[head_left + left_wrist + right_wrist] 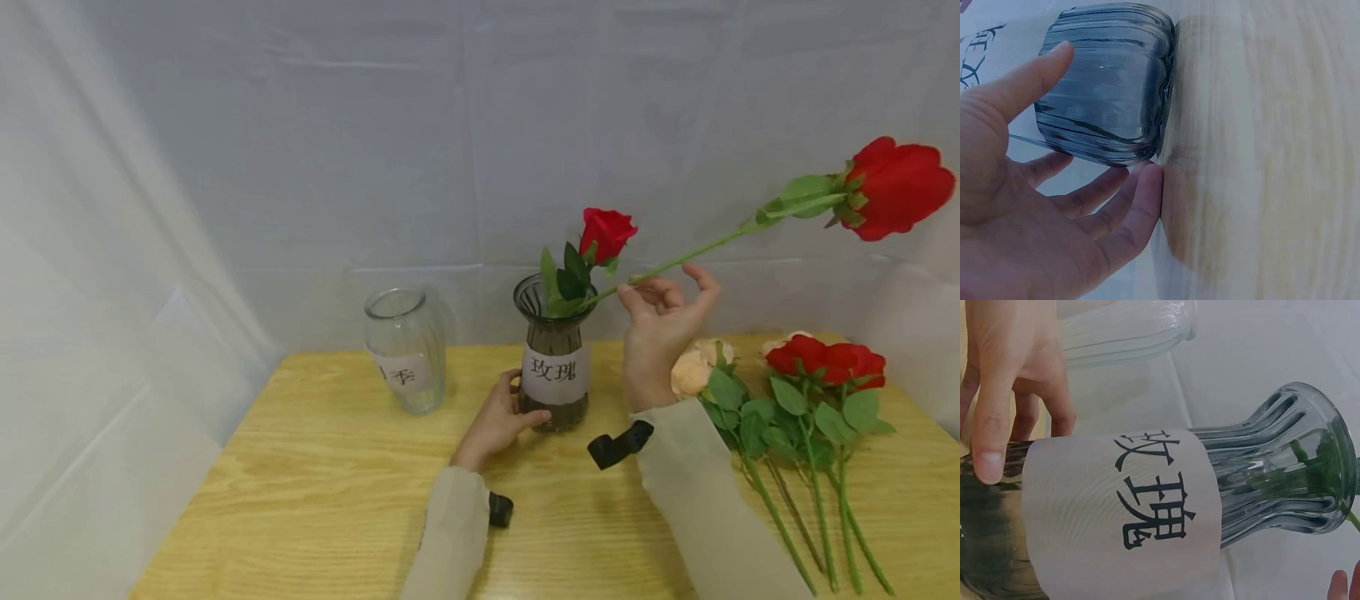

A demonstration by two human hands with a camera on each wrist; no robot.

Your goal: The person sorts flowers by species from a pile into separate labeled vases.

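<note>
In the head view my left hand (498, 421) grips the lower part of a dark ribbed glass vase (553, 335), which stands upright on the table with a white label round it. The left wrist view has the thumb against the vase's (1107, 94) side and the other fingers curled along its far side, near the base. One red rose (606, 235) with green leaves stands in the vase mouth. My right hand (666, 329) pinches the stem of a long red rose (896, 190). That stem slants down left, its lower end at the vase rim; the bloom points up right.
Left of the dark vase, a clear glass vase (431, 367) with a white label stands upright. Red roses (806, 354) and cream flowers (692, 373) lie with their stems on the right of the wooden table (315, 492). Behind hangs a white cloth (337, 167).
</note>
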